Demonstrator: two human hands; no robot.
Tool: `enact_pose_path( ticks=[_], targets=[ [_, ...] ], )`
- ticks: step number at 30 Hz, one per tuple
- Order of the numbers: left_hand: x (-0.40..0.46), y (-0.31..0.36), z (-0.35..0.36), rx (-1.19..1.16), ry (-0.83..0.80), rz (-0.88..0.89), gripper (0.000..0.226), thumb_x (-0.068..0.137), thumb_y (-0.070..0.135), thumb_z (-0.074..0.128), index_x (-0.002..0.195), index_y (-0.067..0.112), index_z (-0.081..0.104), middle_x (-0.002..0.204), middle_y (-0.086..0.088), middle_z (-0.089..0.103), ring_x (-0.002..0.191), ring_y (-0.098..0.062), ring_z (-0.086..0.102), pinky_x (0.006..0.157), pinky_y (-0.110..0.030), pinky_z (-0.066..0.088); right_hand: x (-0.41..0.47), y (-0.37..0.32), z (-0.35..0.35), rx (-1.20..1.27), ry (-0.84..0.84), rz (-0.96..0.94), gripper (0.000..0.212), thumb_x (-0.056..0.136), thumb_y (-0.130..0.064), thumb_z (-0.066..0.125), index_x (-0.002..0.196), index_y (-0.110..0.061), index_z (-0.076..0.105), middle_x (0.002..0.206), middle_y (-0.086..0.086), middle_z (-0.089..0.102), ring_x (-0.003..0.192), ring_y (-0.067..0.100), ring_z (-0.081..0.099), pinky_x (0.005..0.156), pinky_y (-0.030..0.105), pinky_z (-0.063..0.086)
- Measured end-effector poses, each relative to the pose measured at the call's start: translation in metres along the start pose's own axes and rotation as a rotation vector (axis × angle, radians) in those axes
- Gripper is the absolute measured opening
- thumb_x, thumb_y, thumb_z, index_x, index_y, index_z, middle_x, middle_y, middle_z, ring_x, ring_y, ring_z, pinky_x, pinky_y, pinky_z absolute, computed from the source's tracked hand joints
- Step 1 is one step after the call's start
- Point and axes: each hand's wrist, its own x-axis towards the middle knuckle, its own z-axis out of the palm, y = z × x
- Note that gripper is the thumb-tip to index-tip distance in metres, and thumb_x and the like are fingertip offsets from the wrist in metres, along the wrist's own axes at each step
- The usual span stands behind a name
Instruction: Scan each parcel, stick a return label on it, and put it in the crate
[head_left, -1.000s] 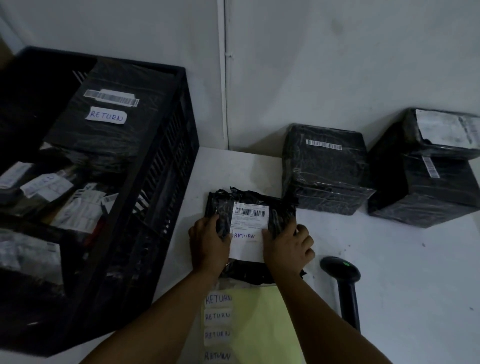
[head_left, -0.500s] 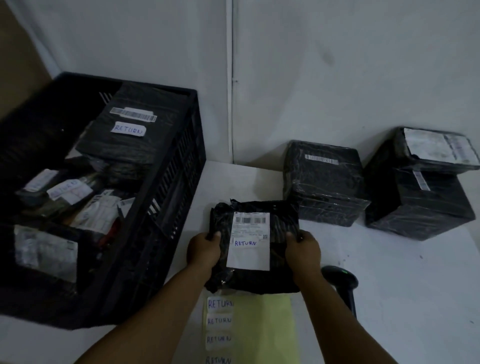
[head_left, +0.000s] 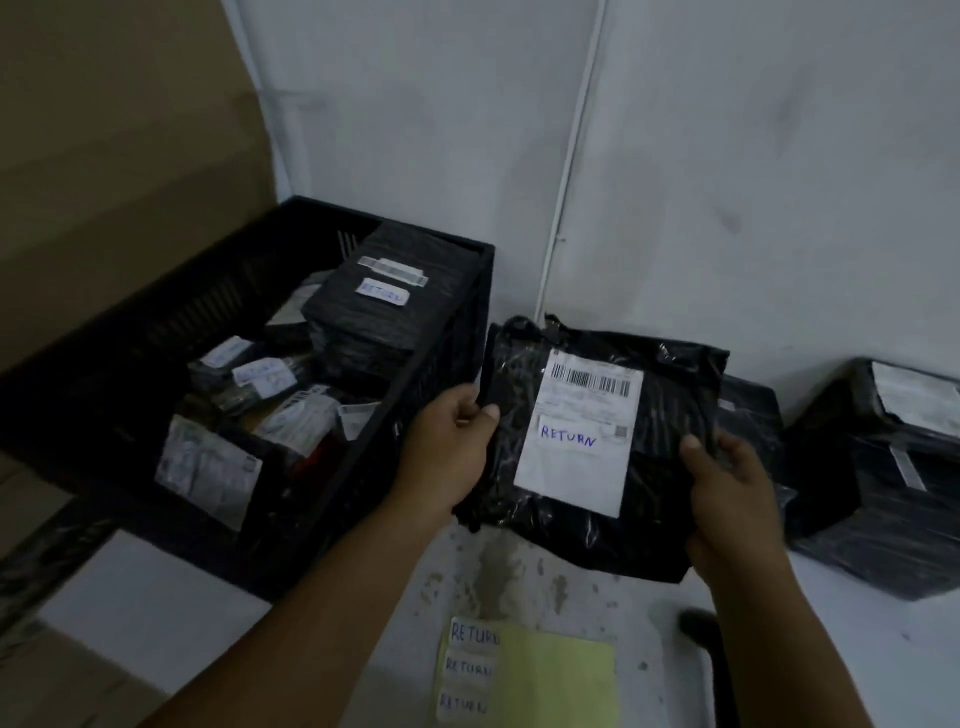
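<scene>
A flat black plastic parcel (head_left: 660, 467) hangs above the table, held by both hands. It carries a white shipping label with a barcode and a handwritten RETURN label (head_left: 567, 435). My left hand (head_left: 452, 447) grips its left edge, close to the crate's right wall. My right hand (head_left: 727, 488) grips its right edge. The black slatted crate (head_left: 457, 332) stands at the left and holds several labelled black parcels. A yellow sheet with RETURN labels (head_left: 467, 665) lies at the near table edge. The black scanner (head_left: 701, 623) lies partly hidden behind my right forearm.
Two black wrapped boxes (head_left: 883, 499) stand against the white wall at the right, one partly behind the held parcel. A brown cardboard surface (head_left: 104, 182) rises behind the crate at the left. The white table (head_left: 519, 571) shows scuffed patches under the parcel.
Both hands went from pressing the RETURN label on the lying parcel to gripping its side edges. The parcel has been lifted off the table and carried up towards the crate.
</scene>
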Motion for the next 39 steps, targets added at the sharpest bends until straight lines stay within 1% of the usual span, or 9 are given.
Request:
enact_pose_path(
  ticks=[4,7,12,15,20,22,27,31,39],
  targets=[
    [-0.008,0.045,-0.045,-0.085,0.109,0.156,0.036,0.092,0.027,0.066,0.127,0.032,0.059,0.105,0.015,0.066,0.087,0.009,0.062,0.066,-0.004,0.043,-0.015,-0.038,0.041,0.064,-0.091,-0.067,0.009,0.098,-0.017,0.061,0.105,-0.021,0.064,0.105,0.004,0.075,0.096,0.023,0.074,0.082,0.048,0.060],
    [-0.011,0.061,-0.089,-0.093,0.251,0.279,0.021,0.092,0.024,0.066,0.111,0.033,0.066,0.099,0.014,0.069,0.089,0.004,0.064,0.078,-0.012,0.047,-0.024,-0.056,0.084,0.065,-0.161,-0.090,0.014,0.098,-0.019,0.062,0.112,-0.021,0.062,0.108,0.008,0.073,0.096,0.024,0.073,0.082,0.050,0.060],
    [-0.010,0.045,-0.177,0.140,0.545,0.310,0.011,0.093,0.028,0.062,0.092,0.038,0.067,0.080,0.021,0.069,0.077,0.005,0.064,0.072,-0.014,0.049,-0.043,-0.061,0.169,-0.076,-0.321,-0.145,0.024,0.096,-0.026,0.063,0.120,-0.024,0.057,0.105,0.007,0.071,0.090,0.023,0.073,0.078,0.044,0.062],
    [-0.006,0.018,-0.224,0.391,0.682,0.213,0.011,0.095,0.032,0.059,0.103,0.033,0.067,0.093,0.012,0.067,0.081,-0.005,0.060,0.079,-0.027,0.049,-0.054,-0.053,0.223,-0.224,-0.421,-0.238,0.019,0.095,-0.027,0.061,0.114,-0.026,0.058,0.107,0.003,0.069,0.096,0.021,0.070,0.086,0.045,0.060],
    [0.000,-0.019,-0.267,0.572,0.730,0.139,0.020,0.094,0.024,0.059,0.111,0.021,0.070,0.104,-0.005,0.071,0.096,-0.026,0.065,0.094,-0.045,0.050,-0.069,-0.026,0.306,-0.481,-0.597,-0.352,0.025,0.096,-0.024,0.061,0.120,-0.017,0.058,0.109,0.000,0.066,0.097,0.016,0.065,0.093,0.040,0.056],
    [0.002,-0.026,-0.272,0.575,0.740,0.160,0.020,0.093,0.020,0.059,0.109,0.019,0.071,0.104,-0.007,0.070,0.095,-0.028,0.065,0.097,-0.048,0.048,-0.073,-0.010,0.331,-0.592,-0.677,-0.388,0.021,0.096,-0.023,0.059,0.117,-0.016,0.057,0.103,0.001,0.065,0.094,0.018,0.064,0.092,0.042,0.055],
    [0.003,-0.037,-0.276,0.575,0.787,0.230,0.020,0.094,0.015,0.058,0.109,0.015,0.072,0.104,-0.008,0.071,0.094,-0.028,0.065,0.092,-0.047,0.050,-0.079,0.034,0.370,-0.919,-0.879,-0.441,0.027,0.097,-0.022,0.060,0.121,-0.011,0.056,0.112,0.013,0.064,0.098,0.026,0.060,0.091,0.041,0.053],
    [0.003,-0.041,-0.279,0.591,0.789,0.221,0.020,0.094,0.014,0.058,0.110,0.016,0.071,0.106,-0.006,0.071,0.097,-0.028,0.062,0.095,-0.049,0.046,-0.085,0.062,0.386,-1.064,-1.027,-0.465,0.033,0.096,-0.023,0.063,0.126,-0.011,0.057,0.121,0.013,0.063,0.107,0.026,0.060,0.090,0.031,0.049],
    [0.001,-0.039,-0.278,0.604,0.793,0.206,0.021,0.092,0.012,0.059,0.109,0.016,0.072,0.106,-0.005,0.071,0.098,-0.028,0.062,0.096,-0.049,0.045,-0.085,0.087,0.387,-1.313,-0.950,-0.672,0.041,0.097,-0.039,0.058,0.131,-0.016,0.055,0.116,0.012,0.066,0.107,0.033,0.062,0.073,0.032,0.046]
  ],
)
